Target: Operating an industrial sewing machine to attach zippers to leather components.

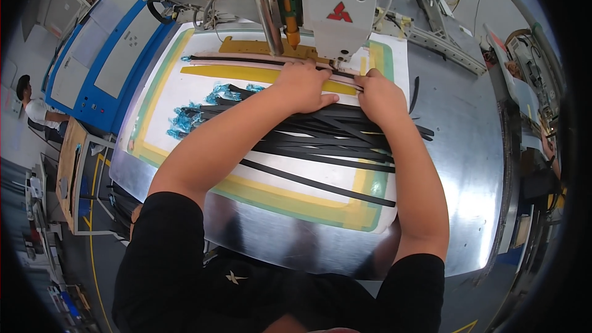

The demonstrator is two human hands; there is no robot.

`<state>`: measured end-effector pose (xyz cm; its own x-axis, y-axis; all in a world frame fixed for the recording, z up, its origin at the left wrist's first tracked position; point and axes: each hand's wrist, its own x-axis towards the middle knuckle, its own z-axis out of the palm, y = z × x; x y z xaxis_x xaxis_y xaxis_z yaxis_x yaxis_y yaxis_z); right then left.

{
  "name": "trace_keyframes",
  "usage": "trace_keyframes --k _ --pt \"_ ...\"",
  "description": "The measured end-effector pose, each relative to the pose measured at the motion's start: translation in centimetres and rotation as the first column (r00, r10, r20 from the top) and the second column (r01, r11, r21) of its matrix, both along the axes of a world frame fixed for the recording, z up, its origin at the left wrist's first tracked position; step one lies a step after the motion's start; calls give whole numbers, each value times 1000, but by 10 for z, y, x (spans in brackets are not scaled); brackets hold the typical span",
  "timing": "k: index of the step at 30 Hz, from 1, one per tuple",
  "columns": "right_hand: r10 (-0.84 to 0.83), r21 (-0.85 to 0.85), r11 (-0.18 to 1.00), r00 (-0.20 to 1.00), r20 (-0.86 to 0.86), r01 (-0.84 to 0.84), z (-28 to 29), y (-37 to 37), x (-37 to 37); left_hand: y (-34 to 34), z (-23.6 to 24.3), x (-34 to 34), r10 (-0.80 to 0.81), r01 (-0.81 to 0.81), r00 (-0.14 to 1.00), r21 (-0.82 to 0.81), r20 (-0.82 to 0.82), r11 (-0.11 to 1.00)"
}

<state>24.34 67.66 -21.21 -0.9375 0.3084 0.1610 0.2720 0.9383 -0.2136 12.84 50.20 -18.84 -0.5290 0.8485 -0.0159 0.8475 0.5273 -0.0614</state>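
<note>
A long black strip [246, 60] with a blue end lies over a pale band along the far side of the white work sheet [296, 176]. My left hand [302, 88] rests on this strip, its fingers laid over it and its thumb spread toward me. Close by, my right hand [379, 97] pinches the strip near its right end, just beside the sewing machine head [339, 9]. A yellow flat piece [228, 74] lies on the near side of the strip, partly under my hands. Nearer to me is a pile of black strips [320, 140], several with crumpled blue ends [185, 120].
A brass-coloured plate [243, 46] lies behind the strip, below a metal cylinder [265, 12]. Green and yellow tape borders the sheet on a shiny metal table [459, 172]. A blue and white cabinet [102, 55] stands at left, with a seated person [40, 111] beyond it.
</note>
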Motion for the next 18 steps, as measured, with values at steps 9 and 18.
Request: trace_keyframes --k 9,18 --pt "71 -57 995 992 -102 -77 -15 0 -4 5 -18 -2 -24 26 999 87 -21 996" --pt "129 -57 989 985 -112 -135 -22 -6 -8 1 -13 -6 17 -18 1000 53 9 998"
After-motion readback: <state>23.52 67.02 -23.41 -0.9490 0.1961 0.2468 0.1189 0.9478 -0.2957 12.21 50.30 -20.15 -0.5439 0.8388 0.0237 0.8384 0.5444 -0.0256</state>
